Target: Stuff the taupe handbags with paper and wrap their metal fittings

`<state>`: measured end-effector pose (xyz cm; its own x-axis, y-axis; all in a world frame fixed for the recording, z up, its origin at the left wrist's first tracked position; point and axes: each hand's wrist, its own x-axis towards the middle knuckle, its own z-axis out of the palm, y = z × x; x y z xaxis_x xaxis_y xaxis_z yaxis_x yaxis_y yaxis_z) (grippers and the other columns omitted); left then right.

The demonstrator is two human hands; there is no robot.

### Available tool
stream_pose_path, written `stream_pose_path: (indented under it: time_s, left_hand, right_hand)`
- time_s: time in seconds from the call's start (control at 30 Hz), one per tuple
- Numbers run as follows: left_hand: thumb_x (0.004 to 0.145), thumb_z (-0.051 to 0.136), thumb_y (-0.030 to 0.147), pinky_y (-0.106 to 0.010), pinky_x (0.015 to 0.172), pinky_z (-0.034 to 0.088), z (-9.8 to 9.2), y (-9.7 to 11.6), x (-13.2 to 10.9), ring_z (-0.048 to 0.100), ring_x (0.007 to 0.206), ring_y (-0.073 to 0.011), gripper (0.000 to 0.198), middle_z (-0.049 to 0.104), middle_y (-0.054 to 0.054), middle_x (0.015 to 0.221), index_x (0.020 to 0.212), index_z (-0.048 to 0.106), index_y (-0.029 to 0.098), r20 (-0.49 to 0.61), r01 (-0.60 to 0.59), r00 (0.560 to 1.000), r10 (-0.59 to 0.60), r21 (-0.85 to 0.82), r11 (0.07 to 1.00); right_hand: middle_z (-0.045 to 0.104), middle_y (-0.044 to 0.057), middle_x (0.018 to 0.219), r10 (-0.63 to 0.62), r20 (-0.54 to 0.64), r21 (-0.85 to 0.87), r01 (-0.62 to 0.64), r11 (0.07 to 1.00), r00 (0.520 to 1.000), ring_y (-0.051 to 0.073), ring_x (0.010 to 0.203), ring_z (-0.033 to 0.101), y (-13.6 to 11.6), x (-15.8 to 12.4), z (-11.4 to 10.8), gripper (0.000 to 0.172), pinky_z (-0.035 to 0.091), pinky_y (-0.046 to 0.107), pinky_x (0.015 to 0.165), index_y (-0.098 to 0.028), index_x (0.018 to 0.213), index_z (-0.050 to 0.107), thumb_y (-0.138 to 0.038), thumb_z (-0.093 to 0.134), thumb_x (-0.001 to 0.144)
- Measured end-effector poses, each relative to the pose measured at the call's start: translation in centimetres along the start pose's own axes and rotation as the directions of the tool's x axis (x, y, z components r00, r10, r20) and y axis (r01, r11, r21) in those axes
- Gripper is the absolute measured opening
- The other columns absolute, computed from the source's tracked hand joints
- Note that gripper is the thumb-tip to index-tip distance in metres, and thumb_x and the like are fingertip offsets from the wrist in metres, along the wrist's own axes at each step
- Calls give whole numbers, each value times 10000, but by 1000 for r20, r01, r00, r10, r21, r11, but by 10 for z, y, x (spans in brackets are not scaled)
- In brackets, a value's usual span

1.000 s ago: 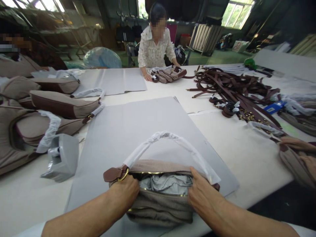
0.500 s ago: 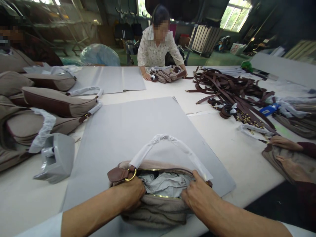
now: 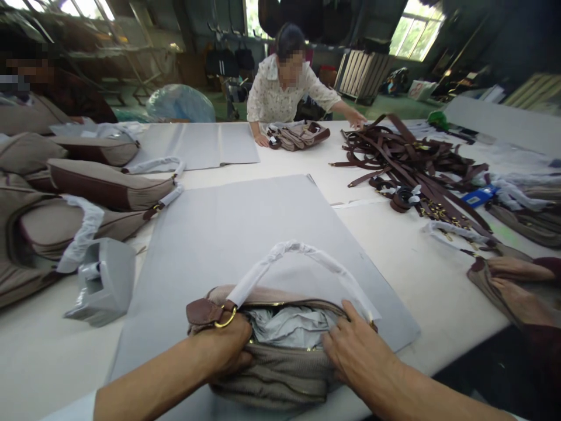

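Near edge of the tabletop: a taupe woven handbag (image 3: 274, 374) lies on a large grey paper sheet (image 3: 228, 245), its zip open.
Left hand (image 3: 223, 351): closed tight around the bag's end, below a brown leather tab (image 3: 204, 313) and a brass ring (image 3: 228, 320).
Right hand (image 3: 355, 356): fingers (image 3: 350, 318) curled narrowly over the opposite zip edge, holding the bag.
Bag mouth: crumpled pale grey stuffing paper (image 3: 284, 324) fills the opening, and a white-wrapped handle (image 3: 302, 257) arches above it.
Left side of the tabletop: taupe and brown handbags (image 3: 105, 187) lie piled beside a grey moulded block (image 3: 103, 286).
Right side of the tabletop: tangled dark brown leather straps (image 3: 407, 158) lie heaped.
Far edge of the tabletop: a person in a floral blouse (image 3: 280, 88) reaches towards the straps.
Right corner of the tabletop: another person's hands (image 3: 517, 280) rest on a taupe bag (image 3: 495, 292).
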<state>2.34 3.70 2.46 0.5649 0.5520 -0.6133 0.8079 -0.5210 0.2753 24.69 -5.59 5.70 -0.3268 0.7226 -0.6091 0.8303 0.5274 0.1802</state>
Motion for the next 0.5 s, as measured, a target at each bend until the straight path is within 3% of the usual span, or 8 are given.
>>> stream_pose_path:
  time_s: [0.03, 0.1, 0.17, 0.23, 0.33, 0.4, 0.47, 0.5]
  left_hand:
    - [678, 621, 317, -400, 676, 506, -1, 2, -4, 636, 772, -305, 200, 658, -106, 824, 806, 633, 163, -26, -19, 999, 20, 23, 1000]
    - [742, 597, 326, -397, 725, 504, -4, 9, -11, 624, 837, -282, 229, 645, -90, 932, 923, 602, 186, -128, -161, 977, 168, 63, 985]
    - [773, 599, 356, -396, 772, 497, -5, 21, -12, 602, 896, -269, 272, 624, -84, 1010, 989, 569, 192, -208, -356, 906, 369, 96, 929]
    - [782, 602, 364, -378, 760, 503, -3, 34, -5, 607, 880, -265, 263, 637, -92, 989, 963, 584, 174, -171, -456, 865, 473, 127, 881]
    - [829, 537, 302, -359, 684, 512, 3, 44, 13, 644, 779, -271, 191, 676, -112, 861, 854, 638, 142, -64, -422, 896, 439, 177, 889]
    - [860, 485, 293, -356, 652, 505, 7, 43, 20, 649, 737, -268, 224, 679, -106, 811, 814, 648, 147, -83, -397, 906, 416, 181, 900]
    - [875, 456, 297, -343, 643, 495, 10, 38, 19, 635, 730, -247, 231, 662, -84, 808, 800, 631, 167, -165, -414, 886, 433, 138, 900]
    - [875, 457, 301, -336, 651, 489, 12, 35, 16, 622, 745, -236, 216, 647, -75, 826, 803, 617, 175, -214, -429, 872, 441, 101, 898]
  right_hand:
    - [680, 126, 808, 7, -53, -27, -8, 1000, 999, 298, 806, 641, 0, 0, 2, 149, 331, 597, 986, -125, 918, 664, -162, 543, 839]
    - [675, 123, 784, 0, -146, -77, -12, 997, 989, 298, 779, 636, -4, 0, 7, 147, 354, 604, 964, -132, 892, 668, -127, 541, 819]
    - [670, 122, 743, -22, -211, -113, -2, 994, 977, 301, 735, 629, -10, 2, 16, 128, 381, 620, 924, -135, 850, 677, -126, 565, 789]
    - [660, 116, 689, -61, -270, -149, 21, 989, 961, 300, 684, 618, -18, 4, 23, 91, 395, 637, 892, -136, 802, 684, -146, 613, 745]
    - [618, 93, 578, -70, -414, -176, -4, 984, 908, 270, 591, 584, -25, 2, 25, 46, 417, 630, 859, -134, 686, 670, -179, 674, 684]
    - [601, 60, 576, -101, -606, -102, 49, 994, 789, 225, 584, 569, -20, -10, 18, 90, 461, 538, 852, -157, 686, 648, -234, 652, 732]
    - [624, 51, 683, -73, -827, 12, 147, 989, 558, 195, 681, 588, -8, -31, 10, 111, 494, 394, 824, -177, 816, 633, -275, 582, 817]
    - [635, 56, 768, 19, -899, 97, 157, 983, 437, 185, 756, 595, -2, -42, 8, 129, 497, 338, 807, -182, 910, 614, -278, 554, 847]
